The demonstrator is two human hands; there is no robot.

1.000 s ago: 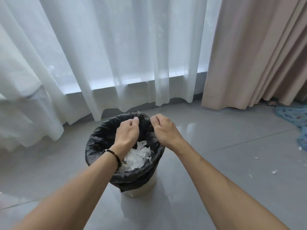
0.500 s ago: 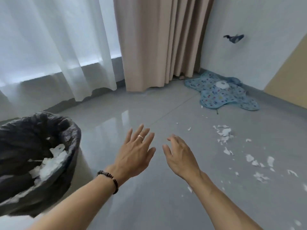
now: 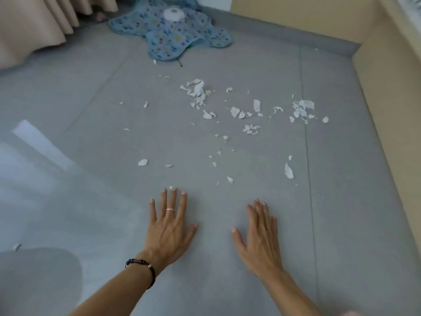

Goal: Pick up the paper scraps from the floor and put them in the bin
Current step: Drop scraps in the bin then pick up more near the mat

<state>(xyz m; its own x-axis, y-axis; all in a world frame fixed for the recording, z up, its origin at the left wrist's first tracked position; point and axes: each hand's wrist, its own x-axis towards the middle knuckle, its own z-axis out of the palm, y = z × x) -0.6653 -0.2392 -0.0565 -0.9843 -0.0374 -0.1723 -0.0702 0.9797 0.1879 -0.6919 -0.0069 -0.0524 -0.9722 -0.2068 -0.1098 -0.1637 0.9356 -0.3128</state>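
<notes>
Both hands are out in front, palms down, fingers straight and spread a bit, holding nothing: left hand [image 3: 169, 226] with the ring and the bead bracelet [image 3: 142, 269] on its wrist, right hand [image 3: 258, 233] beside it with a gap of bare floor [image 3: 91, 99] between them. Can't tell if the palms are on the tiles or hovering just over them. What matters here is that the paper scraps [image 3: 237, 115] all lie ahead of the fingertips and skewed to the right, so honestly the right hand looks like the better-placed one for most of the mess. The scatter runs roughly as a band across the view, from the crumpled clump [image 3: 197, 88] on the left to another little pile [image 3: 301, 108] near the yellow wall [image 3: 387, 110], with a thinner trail of crumbs coming down toward the hands. Nearest bit is a tiny fleck [image 3: 171, 187] right at the left middle fingertip, looks like it's touching or almost. A longer sliver [image 3: 288, 171] sits ahead-right of the right hand, its long axis running pretty much away from the camera. Scraps are white, torn, ragged-edged, some curled, plenty just confetti-sized, so I'd guess sweeping them together beats pinching one by one. Bin isn't in view. Blue patterned mat [image 3: 173, 35] sits further back by the curtain [image 3: 34, 26]
</notes>
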